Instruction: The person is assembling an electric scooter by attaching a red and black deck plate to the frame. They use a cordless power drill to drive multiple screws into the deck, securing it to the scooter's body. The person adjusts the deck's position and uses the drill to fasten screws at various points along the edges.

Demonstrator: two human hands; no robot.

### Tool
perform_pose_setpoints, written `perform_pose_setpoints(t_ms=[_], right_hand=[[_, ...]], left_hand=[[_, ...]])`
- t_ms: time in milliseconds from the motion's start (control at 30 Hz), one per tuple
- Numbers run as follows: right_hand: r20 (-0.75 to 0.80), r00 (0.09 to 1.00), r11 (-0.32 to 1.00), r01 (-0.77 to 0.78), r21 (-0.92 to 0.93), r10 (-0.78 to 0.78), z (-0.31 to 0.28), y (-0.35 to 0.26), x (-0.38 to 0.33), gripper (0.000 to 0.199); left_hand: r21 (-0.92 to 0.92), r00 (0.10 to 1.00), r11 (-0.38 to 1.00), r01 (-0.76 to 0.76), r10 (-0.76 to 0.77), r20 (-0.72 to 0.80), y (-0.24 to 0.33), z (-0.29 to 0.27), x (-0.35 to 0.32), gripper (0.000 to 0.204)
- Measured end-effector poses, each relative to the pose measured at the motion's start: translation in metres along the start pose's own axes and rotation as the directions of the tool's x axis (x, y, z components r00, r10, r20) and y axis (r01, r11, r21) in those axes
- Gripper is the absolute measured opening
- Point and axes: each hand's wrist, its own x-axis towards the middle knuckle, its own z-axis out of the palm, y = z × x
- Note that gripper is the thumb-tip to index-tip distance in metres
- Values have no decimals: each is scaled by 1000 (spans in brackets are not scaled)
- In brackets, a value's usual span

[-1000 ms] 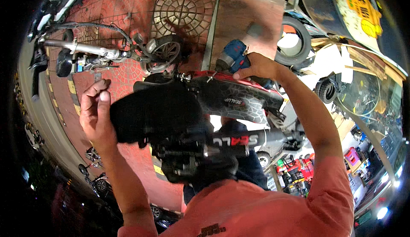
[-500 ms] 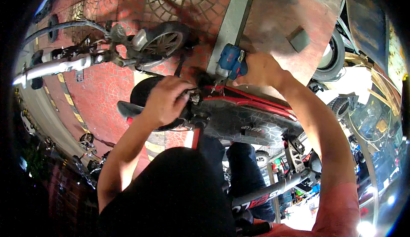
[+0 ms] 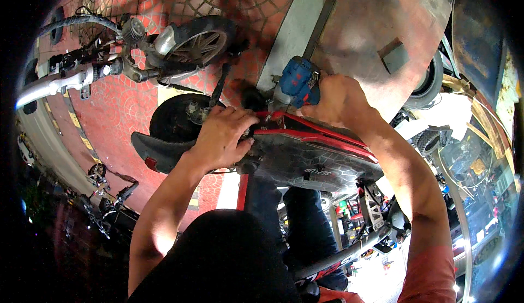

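Observation:
An electric kick scooter lies across in front of me, with a black crackle-patterned deck and red edges. Its rear wheel and dark fender stick out to the left. My left hand is closed with bent fingers on the scooter's frame at the deck's rear end. In my right hand, a blue cordless drill is gripped by its handle. The drill's front end is close to the red edge; its tip and what it touches are hard to make out.
Another scooter with a silver stem stands on red paving at the left. A grey block lies on the board at upper right. Beyond it are a tyre and wood strips. The handlebar stem runs beside my leg.
My left hand has shifted right and down onto the frame's rear end, uncovering more of the wheel and fender. The drill has turned slightly, still in my right hand. The whole view has shifted.

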Motion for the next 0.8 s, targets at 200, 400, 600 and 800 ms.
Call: perform_pose_setpoints(t_ms=[200,400,600,800], right_hand=[[17,999,999,-43,-21,44,8,-13,-1,73],[-14,1000,999,-16,-31,16,20,-17,2,73],[2,999,996,48,-75,-48,25,-13,16,62],[9,1000,998,9,-54,-9,21,-20,16,53]], left_hand=[[31,999,999,37,-37,24,1,1,10,61],[103,987,993,64,-78,140,-3,1,16,69],[117,967,983,144,-165,195,-4,-4,25,87],[-15,963,991,133,-125,239,-15,1,26,89]])
